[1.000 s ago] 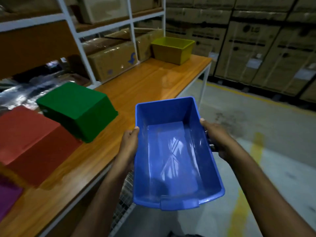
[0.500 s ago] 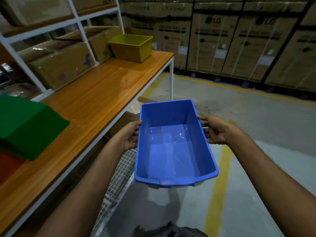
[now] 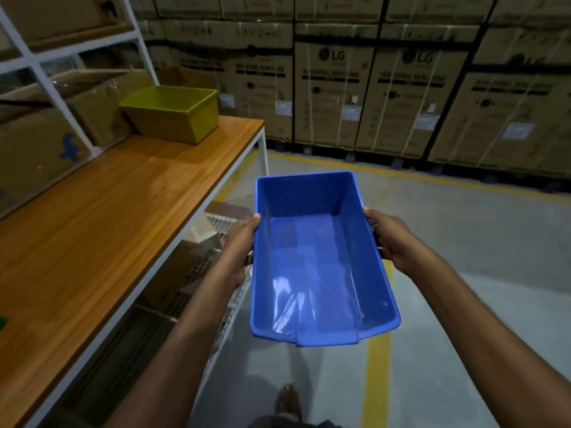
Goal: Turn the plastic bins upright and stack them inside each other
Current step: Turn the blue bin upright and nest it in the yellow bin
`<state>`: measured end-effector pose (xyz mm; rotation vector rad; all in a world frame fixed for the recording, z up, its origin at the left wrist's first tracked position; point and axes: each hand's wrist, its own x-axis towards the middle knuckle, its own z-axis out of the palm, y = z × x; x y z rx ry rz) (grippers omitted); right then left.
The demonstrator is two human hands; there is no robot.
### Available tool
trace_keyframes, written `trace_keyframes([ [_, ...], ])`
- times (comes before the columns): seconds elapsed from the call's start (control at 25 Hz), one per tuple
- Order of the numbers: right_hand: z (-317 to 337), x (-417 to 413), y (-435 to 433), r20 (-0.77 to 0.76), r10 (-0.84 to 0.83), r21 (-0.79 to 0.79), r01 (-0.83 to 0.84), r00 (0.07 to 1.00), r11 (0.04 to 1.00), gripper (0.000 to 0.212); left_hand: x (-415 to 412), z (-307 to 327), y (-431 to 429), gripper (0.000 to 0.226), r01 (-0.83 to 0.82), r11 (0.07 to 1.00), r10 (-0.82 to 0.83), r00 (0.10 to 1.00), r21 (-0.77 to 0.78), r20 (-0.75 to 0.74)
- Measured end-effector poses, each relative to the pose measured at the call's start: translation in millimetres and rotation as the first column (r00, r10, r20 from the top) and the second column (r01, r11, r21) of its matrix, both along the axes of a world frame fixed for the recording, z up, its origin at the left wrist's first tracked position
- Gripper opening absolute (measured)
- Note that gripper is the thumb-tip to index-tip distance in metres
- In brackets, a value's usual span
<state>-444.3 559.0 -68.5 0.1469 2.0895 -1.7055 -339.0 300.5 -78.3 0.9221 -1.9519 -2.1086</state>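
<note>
I hold a blue plastic bin [image 3: 315,267] upright and empty in the air, right of the wooden table [image 3: 102,211] and above the floor. My left hand [image 3: 241,242] grips its left long wall and my right hand [image 3: 389,236] grips its right long wall. A yellow-green bin [image 3: 173,115] stands upright and empty at the far end of the table, well ahead and left of the blue one. A sliver of a green bin [image 3: 2,324] shows at the left edge.
White shelf uprights [image 3: 61,97] and cardboard boxes [image 3: 40,143] line the table's back. A wire shelf [image 3: 216,273] sits under the table. Stacked washing-machine cartons [image 3: 401,88] wall off the far side. Yellow floor lines [image 3: 377,381] cross the grey floor.
The view has swung right and forward along the table. The green and red bins have left the view, and the yellow-green bin is now closer. Both hands keep the blue bin.
</note>
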Motion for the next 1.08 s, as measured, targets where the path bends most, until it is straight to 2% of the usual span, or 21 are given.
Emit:
trace_keyframes([
  [0.12,1,-56,-23,-0.221,-0.093,0.011,0.098,0.971,0.995,0.038,-58,2,-15,0.03,-0.035,0.987,0.01,0.987,-0.158,-0.158],
  [0.24,4,-102,-44,-0.392,-0.135,-0.016,0.14,0.91,0.99,0.039,-108,13,-35,0.034,-0.006,0.957,-0.083,0.953,-0.291,-0.292],
  [0.36,7,-148,-60,-0.439,-0.142,-0.052,0.132,0.887,0.99,0.04,-163,26,-55,0.036,0.007,0.934,-0.133,0.935,-0.357,-0.329],
  [0.48,21,-203,-76,-0.461,-0.144,-0.073,0.124,0.876,0.99,0.04,-217,37,-70,0.038,0.0,0.936,-0.131,0.929,-0.352,-0.347],
  [0.68,50,-321,-113,-0.379,-0.081,-0.105,0.044,0.922,0.994,0.037,-314,54,-103,0.04,-0.061,0.962,-0.024,0.953,-0.266,-0.303],
  [0.84,84,-425,-152,-0.281,0.109,-0.161,-0.159,0.953,0.974,0.037,-381,81,-133,0.029,-0.207,0.963,0.161,0.956,-0.173,-0.246],
  [1.0,123,-512,-216,-0.217,0.348,-0.212,-0.392,0.912,0.895,0.032,-425,116,-170,0.026,-0.385,0.919,0.364,0.912,-0.084,-0.19],
  [1.08,137,-545,-256,-0.193,0.478,-0.205,-0.512,0.857,0.834,0.026,-435,132,-191,0.035,-0.481,0.876,0.465,0.865,-0.043,-0.188],
])
